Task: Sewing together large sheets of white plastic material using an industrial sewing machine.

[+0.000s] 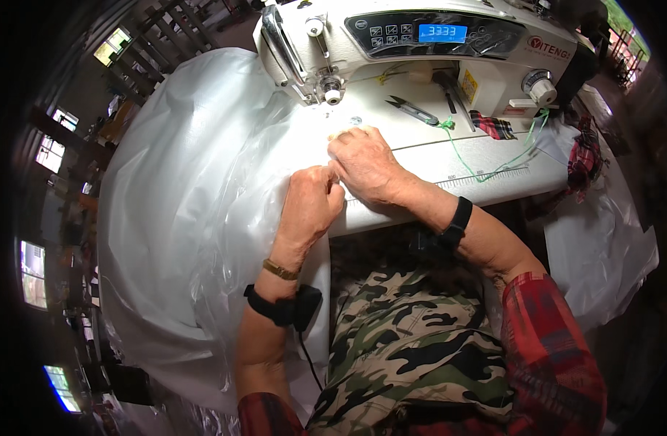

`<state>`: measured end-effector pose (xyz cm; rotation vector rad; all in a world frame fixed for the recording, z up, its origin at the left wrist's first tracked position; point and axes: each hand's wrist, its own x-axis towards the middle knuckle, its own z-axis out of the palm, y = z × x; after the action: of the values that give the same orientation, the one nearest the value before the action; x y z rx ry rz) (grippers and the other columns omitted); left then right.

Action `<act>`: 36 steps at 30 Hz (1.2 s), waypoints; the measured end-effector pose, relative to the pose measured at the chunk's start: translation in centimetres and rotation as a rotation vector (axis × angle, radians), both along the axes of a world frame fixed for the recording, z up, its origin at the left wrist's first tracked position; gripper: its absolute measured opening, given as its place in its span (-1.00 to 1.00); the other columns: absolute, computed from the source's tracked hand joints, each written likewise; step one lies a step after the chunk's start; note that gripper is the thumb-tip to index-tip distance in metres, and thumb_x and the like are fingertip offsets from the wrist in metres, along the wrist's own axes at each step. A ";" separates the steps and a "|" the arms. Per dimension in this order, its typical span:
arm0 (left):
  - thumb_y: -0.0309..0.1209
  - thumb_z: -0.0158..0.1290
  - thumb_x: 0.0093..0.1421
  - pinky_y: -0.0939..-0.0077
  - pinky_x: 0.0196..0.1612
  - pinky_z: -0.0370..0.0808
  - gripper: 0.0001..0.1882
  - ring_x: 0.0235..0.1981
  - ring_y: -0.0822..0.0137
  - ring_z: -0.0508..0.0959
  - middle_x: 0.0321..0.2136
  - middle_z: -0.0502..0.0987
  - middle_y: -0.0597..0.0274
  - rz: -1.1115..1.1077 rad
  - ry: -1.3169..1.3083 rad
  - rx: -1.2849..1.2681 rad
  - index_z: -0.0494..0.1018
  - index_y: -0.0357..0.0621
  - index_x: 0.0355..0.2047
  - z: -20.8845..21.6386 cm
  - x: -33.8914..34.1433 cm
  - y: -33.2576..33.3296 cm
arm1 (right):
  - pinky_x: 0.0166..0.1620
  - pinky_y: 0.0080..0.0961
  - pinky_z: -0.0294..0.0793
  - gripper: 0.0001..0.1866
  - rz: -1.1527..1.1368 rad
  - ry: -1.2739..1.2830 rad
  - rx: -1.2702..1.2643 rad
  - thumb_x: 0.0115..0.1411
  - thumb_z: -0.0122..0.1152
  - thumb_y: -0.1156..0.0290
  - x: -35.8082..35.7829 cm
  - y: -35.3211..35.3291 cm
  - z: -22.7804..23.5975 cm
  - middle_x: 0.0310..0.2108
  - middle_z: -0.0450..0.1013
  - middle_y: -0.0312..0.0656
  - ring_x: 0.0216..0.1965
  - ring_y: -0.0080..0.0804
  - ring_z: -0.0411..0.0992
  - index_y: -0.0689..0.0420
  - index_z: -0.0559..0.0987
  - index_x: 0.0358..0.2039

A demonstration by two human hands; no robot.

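A large sheet of white translucent plastic (181, 167) is bunched on the left side of the sewing machine (435, 43) and hangs over the table's near edge. My left hand (308, 203) is closed in a fist on the sheet's right edge, thumb toward the right. Just beyond it and touching it, my right hand (366, 163) has its fingers curled down at the same edge; its fingertips are partly hidden. Both hands lie just in front of the needle area (332, 94). The machine's panel display is lit.
Thread snips (413, 109) lie on the machine bed behind my right hand. Green thread (493, 171) loops over the bed's ruler edge. A plaid cloth scrap (493, 126) lies near the handwheel (540, 87). More clear plastic (602, 247) hangs on the right. A cable (309, 360) trails from my left wrist strap.
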<state>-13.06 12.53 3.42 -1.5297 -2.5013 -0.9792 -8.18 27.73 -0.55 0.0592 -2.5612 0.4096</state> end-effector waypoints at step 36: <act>-0.46 0.21 0.08 0.20 0.18 0.25 -0.63 0.13 0.14 0.38 0.08 0.43 0.15 0.642 0.534 -0.169 0.44 -0.16 -0.08 -0.3 5.9 -19.8 | -0.17 -0.51 0.45 -0.45 0.674 -0.911 -1.450 0.27 0.17 -0.06 13.5 -9.2 -5.2 -0.21 0.48 -0.24 -0.25 -0.51 0.42 0.22 0.50 -0.05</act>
<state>-7.13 -7.31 3.09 -0.7540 -2.4276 -0.2296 5.36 18.54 -5.77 0.2276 -2.1713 2.8990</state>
